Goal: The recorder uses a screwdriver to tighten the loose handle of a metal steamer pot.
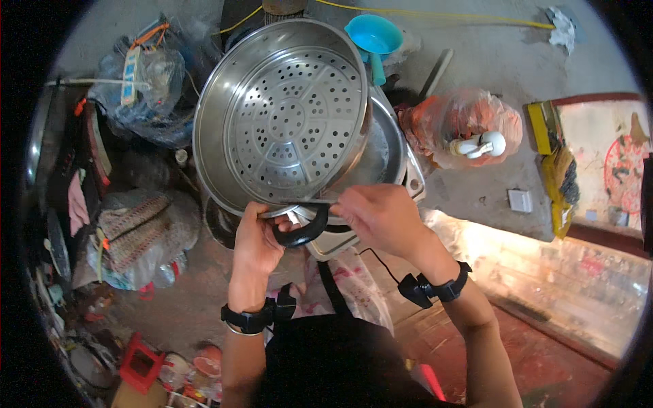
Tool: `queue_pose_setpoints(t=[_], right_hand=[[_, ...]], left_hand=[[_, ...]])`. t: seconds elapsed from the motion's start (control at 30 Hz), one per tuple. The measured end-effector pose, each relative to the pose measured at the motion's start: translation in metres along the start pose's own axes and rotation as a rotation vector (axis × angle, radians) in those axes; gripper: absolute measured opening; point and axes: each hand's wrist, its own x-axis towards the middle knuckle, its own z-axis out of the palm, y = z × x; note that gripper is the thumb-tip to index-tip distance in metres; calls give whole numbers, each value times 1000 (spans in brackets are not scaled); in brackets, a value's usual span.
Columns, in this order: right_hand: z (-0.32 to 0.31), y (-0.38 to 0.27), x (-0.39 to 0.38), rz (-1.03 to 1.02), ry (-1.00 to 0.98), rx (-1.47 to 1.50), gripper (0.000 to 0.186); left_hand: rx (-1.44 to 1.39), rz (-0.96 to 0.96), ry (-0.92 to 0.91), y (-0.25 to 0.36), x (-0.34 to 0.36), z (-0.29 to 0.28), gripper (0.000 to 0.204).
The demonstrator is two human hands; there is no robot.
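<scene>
A large stainless steel steamer pot (212,129) with a perforated bottom is tilted toward me. On its near side sits a curved black handle (299,234). My left hand (257,238) is closed on the rim beside this handle, thumb on top and fingers underneath. My right hand (377,214) is pinched at the handle's other end, around a thin, flat metal strip (309,202) lying along the rim; its exact kind is unclear. Behind and below the steamer shows a wide metal basin (389,146), partly covered by it.
A turquoise dipper (375,37) lies beyond the steamer. Right of it are a red plastic-wrapped bundle (456,126) with a white light bulb (491,144) and a small white box (520,200). Plastic bags (146,238) and a red stool (141,364) stand at left.
</scene>
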Motion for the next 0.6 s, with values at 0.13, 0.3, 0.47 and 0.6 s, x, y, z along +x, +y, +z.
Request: queue_pose_setpoints(t=[0.13, 0.3, 0.47, 0.6], right_hand=[[-5, -15, -2, 45, 87, -8, 21], [1, -31, -2, 61, 285, 109, 20], [-8, -50, -9, -40, 330, 36, 22], [-10, -42, -6, -31, 370, 52, 23]], left_hand=[[92, 126, 72, 11, -21, 24, 14], [-42, 188, -25, 26, -36, 39, 14], [88, 256, 231, 32, -65, 78, 18], [191, 268, 192, 38, -73, 85, 25]])
